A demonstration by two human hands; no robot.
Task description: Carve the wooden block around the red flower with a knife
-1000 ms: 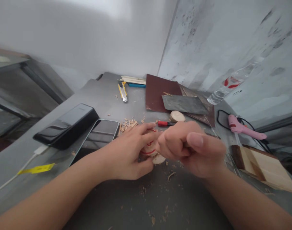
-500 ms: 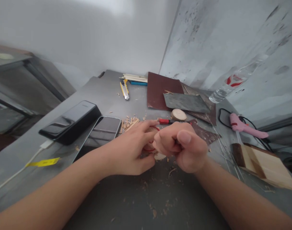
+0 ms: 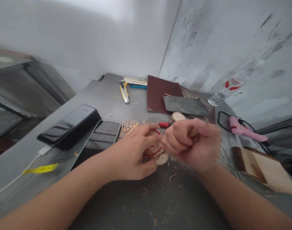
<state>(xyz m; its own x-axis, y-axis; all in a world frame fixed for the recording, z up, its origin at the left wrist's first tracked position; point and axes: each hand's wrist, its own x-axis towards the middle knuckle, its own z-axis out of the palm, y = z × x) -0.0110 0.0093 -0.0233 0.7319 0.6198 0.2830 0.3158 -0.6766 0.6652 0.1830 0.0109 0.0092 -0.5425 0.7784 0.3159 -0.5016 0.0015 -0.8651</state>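
Observation:
My left hand is curled round a pale wooden disc with red lines, steadying it low over the table. A smaller pale wood slice shows under the disc's near edge. My right hand is a closed fist at the disc's right side, its knuckles close to or touching it. Whatever the fist holds is hidden inside the fingers. Just beyond the hands are a red and black marker, partly covered by the right hand, and a round wood slice with bark. Wood shavings are heaped beyond my left hand.
Brown sandpaper and a grey sheet lie at the back, near a yellow utility knife. Left stand a black power bank and a phone. At right are a bottle, pink glue gun and wood block.
My right fist has turned and shifted slightly right, its thumb now pointing to the right. More of the red-lined disc and the slice beneath shows. My left hand stays nearly in place.

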